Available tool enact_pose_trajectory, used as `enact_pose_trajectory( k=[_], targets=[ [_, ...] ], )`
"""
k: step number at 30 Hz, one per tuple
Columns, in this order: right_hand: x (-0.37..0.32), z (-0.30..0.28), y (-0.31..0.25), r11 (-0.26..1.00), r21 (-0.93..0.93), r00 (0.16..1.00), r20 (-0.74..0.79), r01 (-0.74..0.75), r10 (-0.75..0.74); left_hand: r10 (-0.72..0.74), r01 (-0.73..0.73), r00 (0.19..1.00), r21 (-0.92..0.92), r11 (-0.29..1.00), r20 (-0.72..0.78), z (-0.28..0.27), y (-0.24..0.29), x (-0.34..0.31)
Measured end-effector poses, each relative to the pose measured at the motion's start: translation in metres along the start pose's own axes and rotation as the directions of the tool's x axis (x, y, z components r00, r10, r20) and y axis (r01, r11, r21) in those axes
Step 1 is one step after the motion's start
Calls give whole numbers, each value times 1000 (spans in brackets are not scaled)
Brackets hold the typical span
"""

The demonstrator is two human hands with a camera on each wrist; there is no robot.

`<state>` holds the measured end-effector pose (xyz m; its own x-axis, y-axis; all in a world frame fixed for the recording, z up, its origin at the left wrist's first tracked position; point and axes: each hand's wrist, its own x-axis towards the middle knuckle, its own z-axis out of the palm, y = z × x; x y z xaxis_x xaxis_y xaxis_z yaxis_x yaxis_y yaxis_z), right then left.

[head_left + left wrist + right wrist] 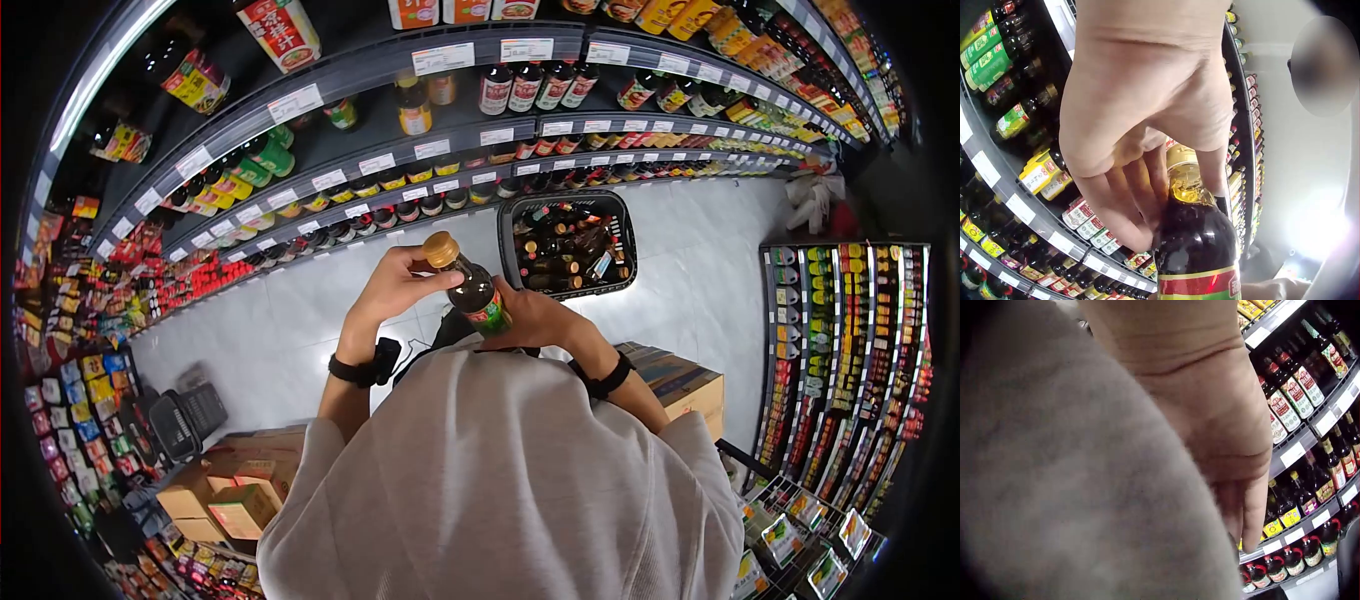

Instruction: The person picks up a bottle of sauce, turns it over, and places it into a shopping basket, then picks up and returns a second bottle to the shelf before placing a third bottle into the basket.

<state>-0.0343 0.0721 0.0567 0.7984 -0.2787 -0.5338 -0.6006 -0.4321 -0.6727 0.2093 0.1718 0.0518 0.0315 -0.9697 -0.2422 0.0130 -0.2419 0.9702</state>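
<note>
A dark bottle (pixel 474 292) with a gold cap and a green and red label is held in front of the chest, tilted, its cap toward the upper left. The left hand (pixel 398 284) grips its neck just under the cap, thumb across the glass. Around the labelled lower part curls the right hand (pixel 532 318). In the left wrist view the left hand (pixel 1147 119) has its fingers and thumb about the neck of the bottle (pixel 1194 244). The right wrist view shows the right hand (pixel 1216 437) partly behind the grey shirt; the bottle is hidden there.
A black basket (pixel 508 240) holding several dark bottles stands on the floor ahead, right of the hands. Shelves (pixel 380 150) of bottles curve across the front. Cardboard boxes (pixel 700 392) lie at the right and more boxes (pixel 245 510) at the left. A dark basket (pixel 205 410) is at far left.
</note>
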Motion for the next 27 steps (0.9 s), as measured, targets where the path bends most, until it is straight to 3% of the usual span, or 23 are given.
enact_pose_trajectory(
  k=[13,19,25,27],
  targets=[
    [22,5,-11,989,-72,991,-7,132,-133,78,-72,984,40,997,-161,-2,-1,-18],
    [30,4,-24,980,-58,981,-15,192,-193,119,-138,960,-58,989,-252,-6,-3,-27],
    [35,5,-47,988,-87,992,3,128,-128,173,-250,931,-216,944,-323,-9,-26,-30],
    [36,6,-50,979,-156,991,-22,130,-135,173,-233,951,-225,946,-257,-14,-30,-34]
  ],
)
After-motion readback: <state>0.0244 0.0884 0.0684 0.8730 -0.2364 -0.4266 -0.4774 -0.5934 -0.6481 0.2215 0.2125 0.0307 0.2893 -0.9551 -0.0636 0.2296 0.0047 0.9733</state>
